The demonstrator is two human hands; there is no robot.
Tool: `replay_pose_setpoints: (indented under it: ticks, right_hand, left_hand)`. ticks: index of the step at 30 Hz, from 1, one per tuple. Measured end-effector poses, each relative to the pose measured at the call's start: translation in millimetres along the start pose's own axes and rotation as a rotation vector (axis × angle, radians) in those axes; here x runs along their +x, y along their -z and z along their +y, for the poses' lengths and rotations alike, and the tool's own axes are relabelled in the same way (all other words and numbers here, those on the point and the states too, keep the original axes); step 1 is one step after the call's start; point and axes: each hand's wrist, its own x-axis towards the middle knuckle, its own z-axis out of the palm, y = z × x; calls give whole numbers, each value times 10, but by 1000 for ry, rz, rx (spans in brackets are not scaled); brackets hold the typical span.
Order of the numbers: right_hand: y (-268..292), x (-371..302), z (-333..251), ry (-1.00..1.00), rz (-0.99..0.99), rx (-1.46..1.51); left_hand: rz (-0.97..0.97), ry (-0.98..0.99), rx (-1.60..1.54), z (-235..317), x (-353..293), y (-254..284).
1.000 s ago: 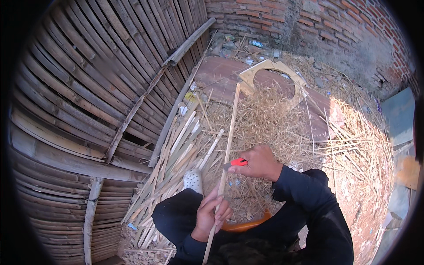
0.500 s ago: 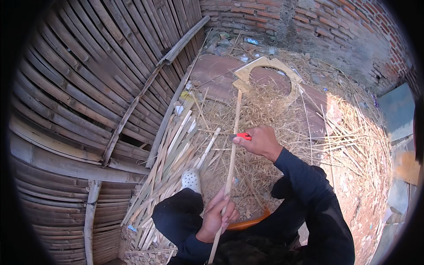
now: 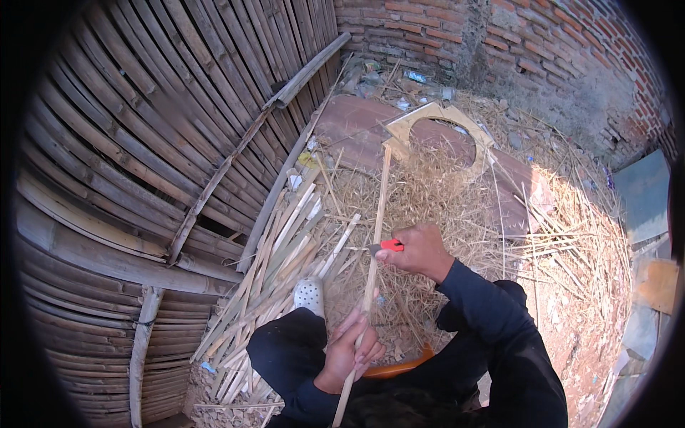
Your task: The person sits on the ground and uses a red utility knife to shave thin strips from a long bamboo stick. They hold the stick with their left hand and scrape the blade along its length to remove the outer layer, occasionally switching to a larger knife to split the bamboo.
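Yr L hand (image 3: 351, 352)'s curled round the stick (image 3: 380, 203), prob. to steady it; R hand (image 3: 421, 251)'s closed on the knife (image 3: 392, 245), blade-edge across.

Got a long, skinny pale strip (image 3: 371, 280) here — straight, leaning slightly right toward the top — plus a red-handled knife (image 3: 389, 246), grey blade across it.

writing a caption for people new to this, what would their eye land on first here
Probably the bright red-handled knife in the right hand, its blade at a long pale strip near the centre, which the left hand grips lower down. Next, perhaps, the pale board with a large round hole, beyond the strip's far end, and the white perforated shoe left of the strip.
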Motion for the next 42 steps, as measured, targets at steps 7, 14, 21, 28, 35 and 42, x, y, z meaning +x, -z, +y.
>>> replay_pose_setpoints:
  ticks: [7, 14, 21, 28, 35, 42]
  right_hand:
    - [63, 149, 323, -185, -62, 74]
    - [91, -99, -5, 15, -110, 87]
    - [-55, -86, 12, -37, -60, 109]
    - [13, -149, -62, 203, -33, 98]
    - [57, -22, 99, 223, 91, 6]
    - [124, 115, 359, -39, 133, -88]
  left_hand:
    - [-20, 49, 135, -66, -87, -42]
    - [-20, 44, -40, -40, -108, -18]
    - [-4, 66, 26, -17, -120, -41]
    - [-33, 70, -16, 22, -93, -48]
    - [-70, 75, -38, 12, -112, -75]
    - [-141, 120, -39, -127, -175, -68]
